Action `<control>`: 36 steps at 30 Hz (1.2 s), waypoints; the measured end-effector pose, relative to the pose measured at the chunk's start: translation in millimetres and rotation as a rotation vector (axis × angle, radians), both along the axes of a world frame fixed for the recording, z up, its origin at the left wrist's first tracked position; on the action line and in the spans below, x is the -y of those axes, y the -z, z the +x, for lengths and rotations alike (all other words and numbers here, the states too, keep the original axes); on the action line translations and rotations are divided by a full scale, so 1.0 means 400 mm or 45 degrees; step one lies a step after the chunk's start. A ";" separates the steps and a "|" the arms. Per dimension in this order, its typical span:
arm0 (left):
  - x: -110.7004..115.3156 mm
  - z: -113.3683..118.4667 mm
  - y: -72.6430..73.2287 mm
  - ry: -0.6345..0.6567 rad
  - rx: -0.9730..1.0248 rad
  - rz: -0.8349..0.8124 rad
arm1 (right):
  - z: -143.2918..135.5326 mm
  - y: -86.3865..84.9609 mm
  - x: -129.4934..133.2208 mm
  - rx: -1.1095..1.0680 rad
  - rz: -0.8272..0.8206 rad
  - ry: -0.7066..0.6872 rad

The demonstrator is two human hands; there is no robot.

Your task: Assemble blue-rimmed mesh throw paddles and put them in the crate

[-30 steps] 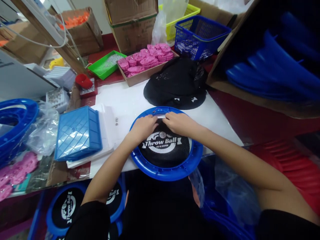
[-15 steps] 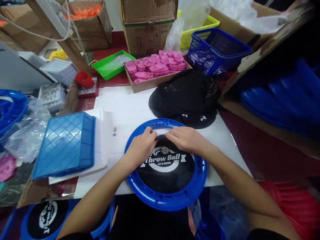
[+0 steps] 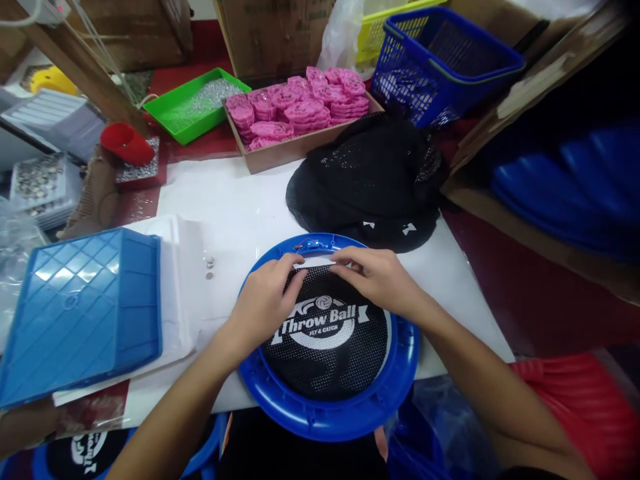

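A blue plastic ring [image 3: 327,427] lies at the front edge of the white-covered table, with a black mesh disc [image 3: 330,367] printed "Throw Ball" inside it. Both hands are at the disc's far edge. My left hand [image 3: 267,293] pinches the mesh near the ring's upper left. Opposite it, my right hand [image 3: 367,270] grips the same mesh edge between thumb and fingers. A white gap shows between the mesh's far edge and the ring. Small wires and a small part sit in the ring's far side.
Black mesh pieces [image 3: 365,180] are piled behind the ring. Beyond are a carton of pink parts [image 3: 305,110], a green tray [image 3: 185,110] and a blue basket [image 3: 450,67]. An upturned blue bin [image 3: 85,307] lies left, near small metal discs [image 3: 209,264]. Another carton [image 3: 545,247] stands right.
The view has shifted closer and lower. My left thumb and fingers have spread somewhat along the mesh edge, and the far edge of the disc shows more between my hands.
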State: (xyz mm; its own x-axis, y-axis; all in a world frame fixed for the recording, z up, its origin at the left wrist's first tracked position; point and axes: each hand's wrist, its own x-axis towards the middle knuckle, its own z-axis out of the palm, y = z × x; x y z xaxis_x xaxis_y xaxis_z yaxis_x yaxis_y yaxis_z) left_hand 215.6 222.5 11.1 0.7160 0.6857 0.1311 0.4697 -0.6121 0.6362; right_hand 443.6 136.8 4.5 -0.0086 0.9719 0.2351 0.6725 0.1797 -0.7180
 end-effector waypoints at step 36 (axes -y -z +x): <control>-0.051 0.058 0.025 0.065 -0.296 0.539 | -0.002 0.013 -0.018 0.320 0.021 0.119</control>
